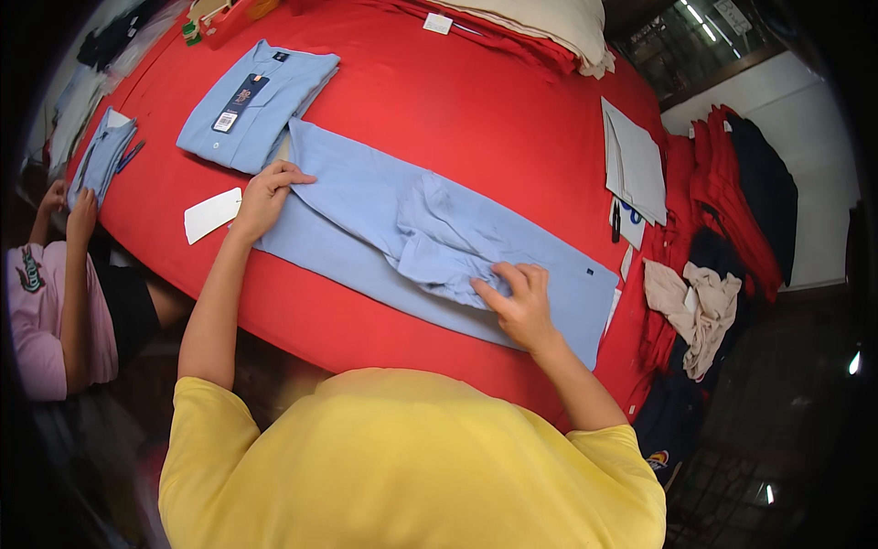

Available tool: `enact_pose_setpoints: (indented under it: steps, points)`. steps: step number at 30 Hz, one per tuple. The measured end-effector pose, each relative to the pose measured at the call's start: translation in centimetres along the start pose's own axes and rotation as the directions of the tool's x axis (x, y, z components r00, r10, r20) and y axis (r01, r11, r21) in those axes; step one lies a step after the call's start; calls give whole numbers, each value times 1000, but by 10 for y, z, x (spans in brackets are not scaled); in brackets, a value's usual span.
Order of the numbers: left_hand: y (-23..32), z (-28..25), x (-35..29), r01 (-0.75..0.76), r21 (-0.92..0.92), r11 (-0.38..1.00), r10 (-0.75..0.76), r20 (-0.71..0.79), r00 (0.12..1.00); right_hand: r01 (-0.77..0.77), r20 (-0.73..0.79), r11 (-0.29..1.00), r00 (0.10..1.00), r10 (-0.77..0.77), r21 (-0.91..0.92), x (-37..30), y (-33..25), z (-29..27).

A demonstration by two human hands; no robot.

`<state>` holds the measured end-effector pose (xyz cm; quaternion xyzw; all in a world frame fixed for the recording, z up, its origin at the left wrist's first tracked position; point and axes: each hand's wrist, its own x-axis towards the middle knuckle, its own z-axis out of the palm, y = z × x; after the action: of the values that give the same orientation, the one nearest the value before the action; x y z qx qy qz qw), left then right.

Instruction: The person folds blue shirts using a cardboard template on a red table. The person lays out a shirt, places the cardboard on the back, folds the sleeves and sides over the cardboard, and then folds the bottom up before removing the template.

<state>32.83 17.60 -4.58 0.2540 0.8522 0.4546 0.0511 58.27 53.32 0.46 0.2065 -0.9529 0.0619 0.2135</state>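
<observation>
A light blue shirt (pixel 347 233) lies stretched in a long strip across the red-covered table, its side folded inward. My left hand (pixel 263 197) pinches the folded edge near the shirt's left end. Over the middle, a crumpled part like a sleeve (pixel 434 242) lies on top. My right hand (pixel 519 306) grips the lower edge of that crumpled part between thumb and fingers. Beyond my left hand lies a neatly folded light blue shirt (pixel 293 87) with a dark hang tag (pixel 240 102). A white card (pixel 212 216) rests beside my left wrist.
At the left edge, a co-worker in a pink top (pixel 87 320) handles another light blue shirt (pixel 108 156). Grey-white sheets (pixel 633 160) and a dark pen (pixel 616 222) lie to the right. Red garments (pixel 722 174) and beige cloth (pixel 704 311) are heaped beyond. Cream fabric (pixel 540 23) sits at the back.
</observation>
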Motion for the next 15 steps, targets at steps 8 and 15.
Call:
enact_pose_setpoints:
  steps: [8,15]
  points:
    - [41,-3,-9,-183,321,929,186,21,982,-433,-29,894,898,439,118,-54,17,-15]
    - [121,92,-10,-444,266,856,456,20,890,-928,-159,270,316,935,-258,-132,47,-39]
